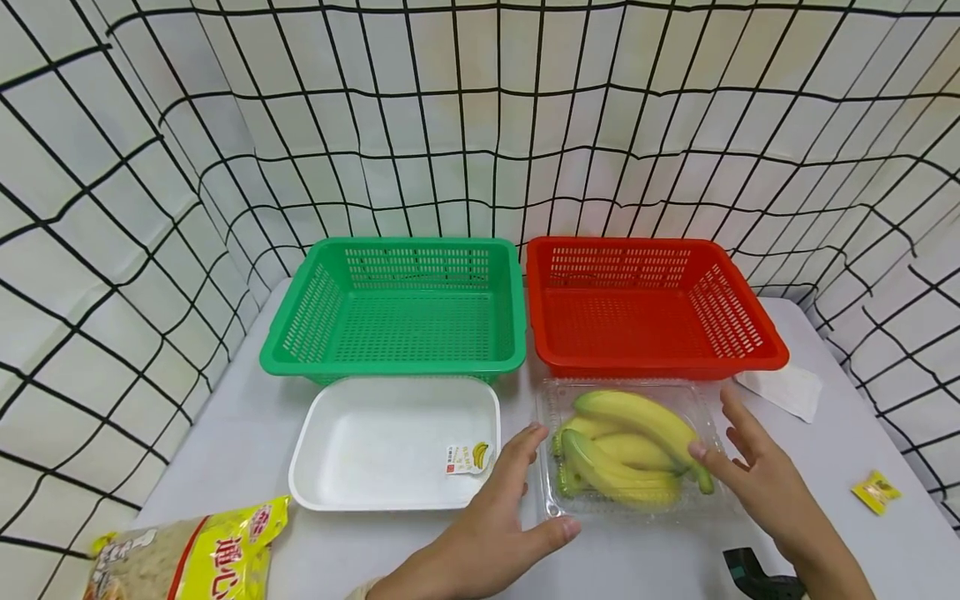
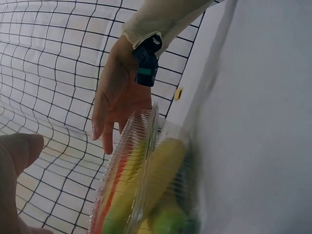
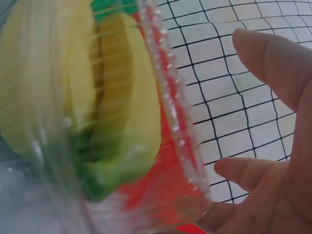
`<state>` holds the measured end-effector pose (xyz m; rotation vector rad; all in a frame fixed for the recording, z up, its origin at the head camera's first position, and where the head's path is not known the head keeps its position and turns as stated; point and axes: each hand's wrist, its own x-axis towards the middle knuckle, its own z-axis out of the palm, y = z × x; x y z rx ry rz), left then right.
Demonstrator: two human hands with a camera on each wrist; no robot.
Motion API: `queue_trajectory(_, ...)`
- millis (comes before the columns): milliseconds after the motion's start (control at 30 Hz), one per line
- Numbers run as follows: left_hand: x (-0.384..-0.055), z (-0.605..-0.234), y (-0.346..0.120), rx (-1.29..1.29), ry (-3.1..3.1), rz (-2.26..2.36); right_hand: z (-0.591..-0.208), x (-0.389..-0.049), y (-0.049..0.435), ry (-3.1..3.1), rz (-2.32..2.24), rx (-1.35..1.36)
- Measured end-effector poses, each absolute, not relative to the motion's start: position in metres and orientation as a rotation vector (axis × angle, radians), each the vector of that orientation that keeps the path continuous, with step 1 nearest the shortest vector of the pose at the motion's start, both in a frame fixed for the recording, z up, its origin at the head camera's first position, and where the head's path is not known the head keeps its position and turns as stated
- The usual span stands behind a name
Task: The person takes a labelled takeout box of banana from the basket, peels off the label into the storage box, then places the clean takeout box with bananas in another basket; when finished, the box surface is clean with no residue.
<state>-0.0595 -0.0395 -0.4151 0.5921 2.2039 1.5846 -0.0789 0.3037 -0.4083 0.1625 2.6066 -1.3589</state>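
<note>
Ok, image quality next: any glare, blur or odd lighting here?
Head: soft, even light, with the bananas clear through the box; left wrist: soft and a little hazy, with bright streaks along the box's edge; right wrist: blurriest, the box smeared at close range with glints down its rim, though whether that is motion or focus I can't tell.

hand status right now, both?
Left hand: open, holding nothing, beside the clear banana container.
Right hand: open, holding nothing, at the container's other side.
</note>
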Motion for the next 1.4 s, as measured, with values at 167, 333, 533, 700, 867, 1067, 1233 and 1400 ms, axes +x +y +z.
queue_trajectory(167,-0.064,-0.424,-0.033,0.559,2.217,1.582,-0.419,-0.078,0.309,2.536,-1.369,0.164)
queue_trajectory(333,-0.068,-0.431,-0.029,0.487,2.164,1.626,-0.427,-0.076,0.312,2.491,-1.359,0.163)
queue_trajectory(533,-0.069,-0.438,-0.024,0.435,2.122,1.661,-0.433,-0.075,0.313,2.457,-1.373,0.160)
queue_trajectory(700,-0.069,-0.443,-0.021,0.426,2.133,1.660,-0.437,-0.074,0.313,2.432,-1.368,0.176)
queue_trajectory(867,-0.069,-0.447,-0.016,0.427,2.195,1.584,-0.438,-0.073,0.316,2.403,-1.353,0.191)
queue_trajectory(1067,-0.071,-0.450,-0.012,0.429,2.246,1.570,-0.440,-0.070,0.320,2.376,-1.401,0.160)
queue_trajectory(1233,-0.073,-0.451,-0.010,0.433,2.266,1.591,-0.439,-0.071,0.321,2.355,-1.403,0.156)
queue_trajectory(1400,-0.073,-0.451,-0.010,0.438,2.259,1.614,-0.437,-0.071,0.321,2.349,-1.399,0.168)
